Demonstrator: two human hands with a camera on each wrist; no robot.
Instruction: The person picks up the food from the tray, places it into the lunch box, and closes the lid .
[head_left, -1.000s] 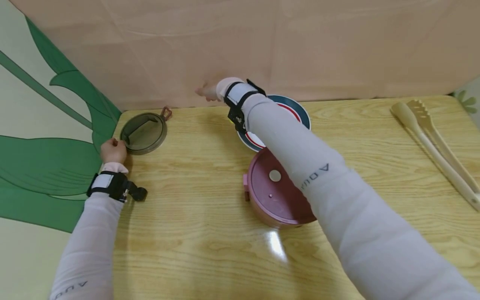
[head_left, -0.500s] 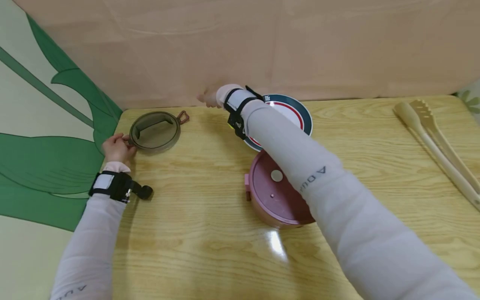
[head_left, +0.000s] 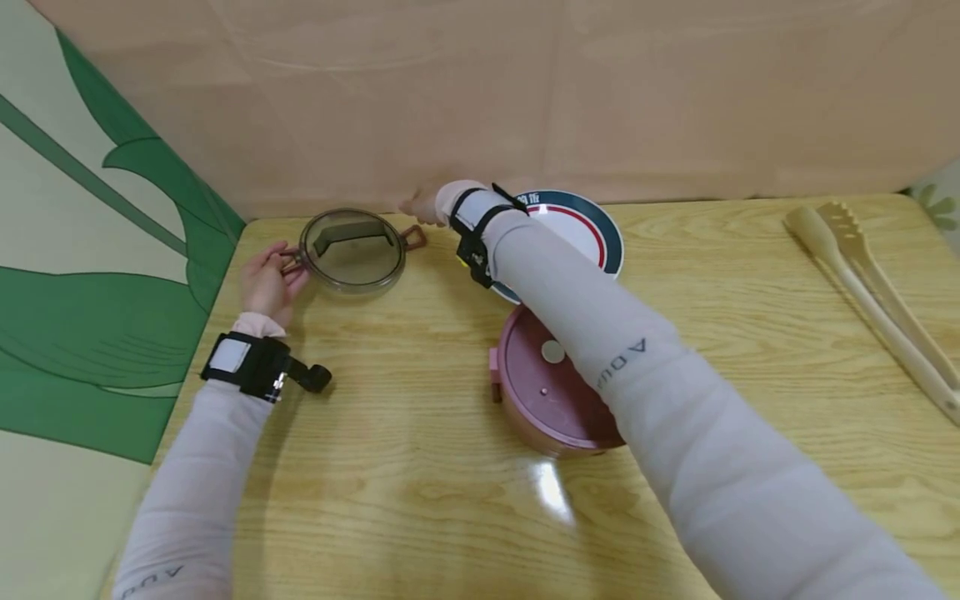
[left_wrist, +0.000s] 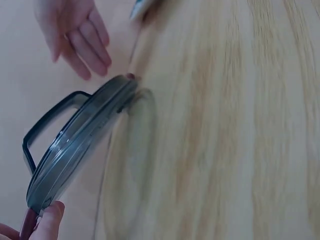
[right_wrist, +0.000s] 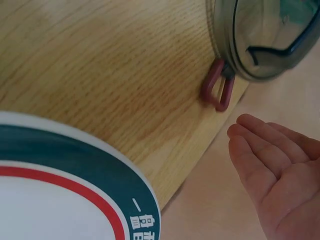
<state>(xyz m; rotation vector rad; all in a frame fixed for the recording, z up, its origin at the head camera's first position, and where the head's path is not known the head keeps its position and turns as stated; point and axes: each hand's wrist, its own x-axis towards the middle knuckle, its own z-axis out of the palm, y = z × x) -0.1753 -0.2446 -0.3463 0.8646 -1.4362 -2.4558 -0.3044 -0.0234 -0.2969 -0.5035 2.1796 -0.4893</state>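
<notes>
At the back left, my left hand (head_left: 268, 283) pinches the reddish-brown side tab of a round, smoky see-through lid (head_left: 355, 265). The lid has a dark raised handle (left_wrist: 45, 120) and stands tilted just over the table, its reflection showing on the wood. A second reddish tab (right_wrist: 228, 94) sticks out from its far side, towards my right hand (head_left: 426, 205). That hand holds nothing; its fingers are extended, palm turned to the lid, a short gap from the tab. My right forearm crosses over a white plate (head_left: 600, 229) with blue and red rings and a pink lidded pot (head_left: 555, 417).
At the right lie two long beige utensils, a spoon (head_left: 813, 229) and a slotted, toothed server (head_left: 851, 237). A pinkish cloth backdrop (head_left: 675, 108) rises behind the wooden table (head_left: 390, 500). A green leaf-patterned panel (head_left: 90, 325) borders the left side.
My left hand has taken the lid by its tab and moved it right, tilting it, towards my right hand. The right hand has shifted slightly down and right.
</notes>
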